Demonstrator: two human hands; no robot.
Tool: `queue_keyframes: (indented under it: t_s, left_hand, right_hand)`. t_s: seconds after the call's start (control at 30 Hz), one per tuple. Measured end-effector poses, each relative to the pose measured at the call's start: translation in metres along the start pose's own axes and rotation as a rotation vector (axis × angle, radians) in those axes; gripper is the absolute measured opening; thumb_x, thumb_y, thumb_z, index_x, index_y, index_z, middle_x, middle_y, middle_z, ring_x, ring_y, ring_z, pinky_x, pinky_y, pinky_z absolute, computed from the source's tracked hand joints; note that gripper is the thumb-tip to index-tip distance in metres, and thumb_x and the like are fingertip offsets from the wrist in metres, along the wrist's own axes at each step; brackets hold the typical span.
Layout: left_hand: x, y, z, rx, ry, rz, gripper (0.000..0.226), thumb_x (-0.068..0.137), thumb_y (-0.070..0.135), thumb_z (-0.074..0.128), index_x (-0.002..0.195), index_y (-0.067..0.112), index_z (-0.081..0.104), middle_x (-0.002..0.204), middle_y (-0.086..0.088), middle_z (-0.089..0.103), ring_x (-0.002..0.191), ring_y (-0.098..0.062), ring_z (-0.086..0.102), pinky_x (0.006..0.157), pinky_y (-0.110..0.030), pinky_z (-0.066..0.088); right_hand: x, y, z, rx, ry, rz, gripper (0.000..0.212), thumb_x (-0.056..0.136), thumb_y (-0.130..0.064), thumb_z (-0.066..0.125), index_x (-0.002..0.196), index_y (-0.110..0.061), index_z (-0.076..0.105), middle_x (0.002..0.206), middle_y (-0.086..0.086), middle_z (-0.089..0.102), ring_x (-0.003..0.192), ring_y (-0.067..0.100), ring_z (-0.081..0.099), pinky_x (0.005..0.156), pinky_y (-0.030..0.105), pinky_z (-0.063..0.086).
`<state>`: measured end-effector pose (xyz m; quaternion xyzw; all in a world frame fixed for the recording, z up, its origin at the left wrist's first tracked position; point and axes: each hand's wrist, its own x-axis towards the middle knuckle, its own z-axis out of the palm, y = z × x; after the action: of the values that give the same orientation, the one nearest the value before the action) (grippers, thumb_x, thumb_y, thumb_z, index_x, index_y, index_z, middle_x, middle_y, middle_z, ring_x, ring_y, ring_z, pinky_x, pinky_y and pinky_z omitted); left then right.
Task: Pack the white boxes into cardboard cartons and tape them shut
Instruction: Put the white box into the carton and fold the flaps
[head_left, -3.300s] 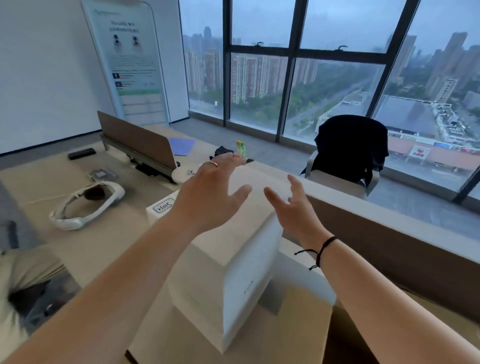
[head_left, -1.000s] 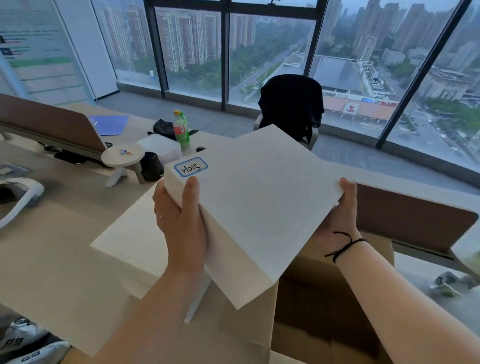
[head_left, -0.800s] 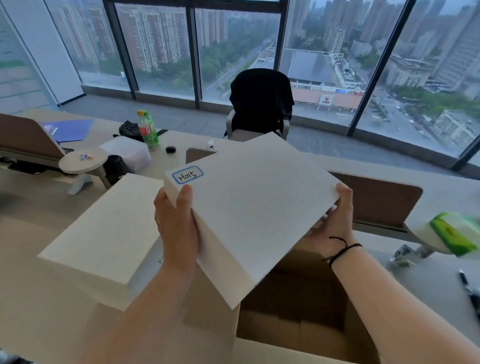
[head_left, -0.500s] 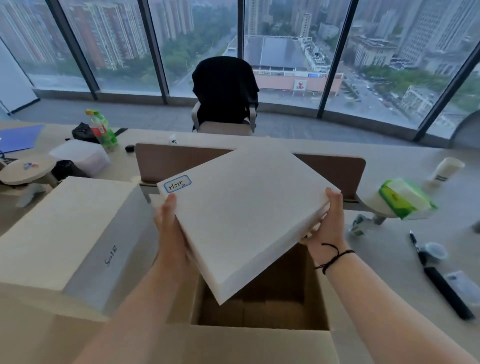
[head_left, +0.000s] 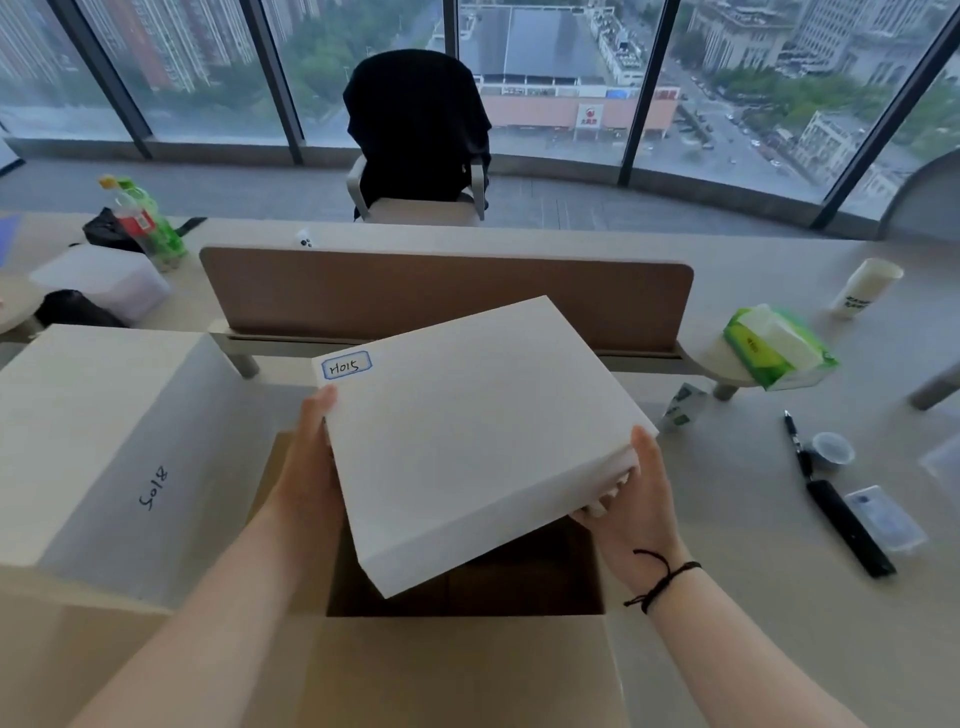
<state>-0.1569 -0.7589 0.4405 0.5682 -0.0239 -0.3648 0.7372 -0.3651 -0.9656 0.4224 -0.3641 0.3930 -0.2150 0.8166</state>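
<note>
Two white boxes are in view. The larger white box (head_left: 98, 447) lies at the tabletop's (head_left: 727, 545) left edge, with handwriting on its side that cannot be read for certain. Behind it, toward the far left corner, stands one green bottle (head_left: 148, 221) with a red label beside a translucent tub (head_left: 101, 280). The left hand (head_left: 311, 467) has its grip curled round the left edge of the flat white box (head_left: 472, 431), whose blue-bordered label reads "H015". This box hangs tilted over the one open cardboard carton (head_left: 467, 660), near corner lowest. The right hand (head_left: 631, 512) grips its right edge, fingers beneath, thumb up the side. Toward the right edge lie one green tissue pack (head_left: 774, 345), one white cup (head_left: 865, 286) and one black marker (head_left: 841, 514).
</note>
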Motion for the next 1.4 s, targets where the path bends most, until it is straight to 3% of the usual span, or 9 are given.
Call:
queue_keyframes:
  t_s: [0.17, 0.4, 0.53, 0.7, 0.8, 0.9, 1.03, 1.17, 1.4]
  left_hand:
    - [-0.002, 0.008, -0.022, -0.055, -0.070, -0.089, 0.053, 0.097, 0.060, 0.033, 0.097, 0.037, 0.080, 0.098, -0.006, 0.076, 0.081, -0.023, 0.074, 0.082, -0.042, 0.047]
    - [-0.001, 0.024, -0.034, 0.007, -0.101, -0.153, 0.067, 0.103, 0.049, 0.026, 0.070, 0.034, 0.082, 0.078, -0.004, 0.077, 0.064, -0.018, 0.074, 0.062, -0.030, 0.056]
    - [0.012, 0.018, -0.045, 0.040, -0.084, -0.130, 0.052, 0.095, 0.061, 0.040, 0.116, 0.029, 0.076, 0.127, -0.018, 0.069, 0.098, -0.029, 0.073, 0.089, -0.042, 0.052]
    - [0.008, 0.010, -0.030, 0.019, -0.112, -0.182, 0.054, 0.105, 0.048, 0.025, 0.102, 0.023, 0.073, 0.085, -0.007, 0.078, 0.068, -0.019, 0.075, 0.053, -0.026, 0.057]
    - [0.010, 0.004, -0.031, -0.033, -0.104, -0.186, 0.061, 0.104, 0.050, 0.026, 0.097, 0.024, 0.080, 0.081, -0.006, 0.078, 0.066, -0.019, 0.075, 0.050, -0.027, 0.057]
    - [0.012, 0.001, -0.032, -0.053, -0.108, -0.203, 0.056, 0.102, 0.054, 0.029, 0.130, 0.019, 0.062, 0.093, -0.009, 0.077, 0.076, -0.022, 0.075, 0.057, -0.032, 0.059]
    - [0.010, -0.005, -0.035, -0.077, -0.109, -0.227, 0.057, 0.101, 0.058, 0.028, 0.127, 0.024, 0.065, 0.107, -0.012, 0.075, 0.088, -0.027, 0.075, 0.065, -0.037, 0.061]
    - [0.006, -0.007, -0.032, -0.113, -0.131, -0.254, 0.059, 0.100, 0.059, 0.028, 0.114, 0.027, 0.076, 0.108, -0.011, 0.076, 0.088, -0.026, 0.075, 0.066, -0.037, 0.061]
    - [0.004, -0.009, -0.033, -0.109, -0.085, -0.226, 0.050, 0.103, 0.051, 0.034, 0.129, 0.021, 0.064, 0.111, -0.013, 0.075, 0.088, -0.028, 0.075, 0.065, -0.035, 0.062]
  right_hand:
    - [0.002, 0.001, -0.008, -0.009, -0.062, 0.169, 0.103, 0.067, -0.098, 0.032, 0.135, -0.026, 0.064, 0.127, 0.004, 0.070, 0.121, 0.026, 0.058, 0.104, 0.047, 0.043]
    - [0.011, -0.019, 0.012, -0.132, -0.256, 0.287, 0.078, 0.089, -0.077, 0.030, 0.135, -0.024, 0.064, 0.142, 0.010, 0.060, 0.129, 0.028, 0.059, 0.106, 0.048, 0.046]
    - [0.016, -0.020, 0.020, -0.134, -0.214, 0.344, 0.059, 0.092, -0.061, 0.051, 0.128, -0.019, 0.071, 0.136, 0.014, 0.064, 0.115, 0.032, 0.067, 0.102, 0.051, 0.051]
    - [0.013, -0.017, 0.016, -0.091, -0.174, 0.362, 0.050, 0.088, -0.046, 0.060, 0.123, -0.011, 0.068, 0.120, 0.018, 0.071, 0.092, 0.034, 0.074, 0.086, 0.052, 0.056]
    - [0.010, -0.014, 0.014, -0.105, -0.159, 0.357, 0.050, 0.086, -0.043, 0.060, 0.123, -0.010, 0.067, 0.120, 0.018, 0.071, 0.091, 0.034, 0.074, 0.084, 0.049, 0.058]
    - [0.008, -0.010, 0.010, -0.120, -0.150, 0.344, 0.056, 0.079, -0.045, 0.069, 0.123, -0.010, 0.070, 0.119, 0.017, 0.072, 0.092, 0.033, 0.074, 0.082, 0.046, 0.060]
    - [0.006, -0.005, 0.000, -0.116, -0.198, 0.353, 0.079, 0.041, -0.046, 0.098, 0.109, -0.012, 0.079, 0.124, 0.019, 0.070, 0.097, 0.035, 0.073, 0.087, 0.050, 0.057]
    - [-0.001, -0.003, -0.002, -0.099, -0.203, 0.362, 0.078, 0.040, -0.046, 0.098, 0.107, -0.012, 0.080, 0.122, 0.019, 0.070, 0.095, 0.036, 0.073, 0.080, 0.048, 0.060]
    - [-0.015, -0.004, 0.006, -0.118, -0.155, 0.318, 0.048, 0.084, -0.042, 0.057, 0.117, -0.010, 0.069, 0.113, 0.018, 0.074, 0.086, 0.032, 0.075, 0.072, 0.042, 0.061]
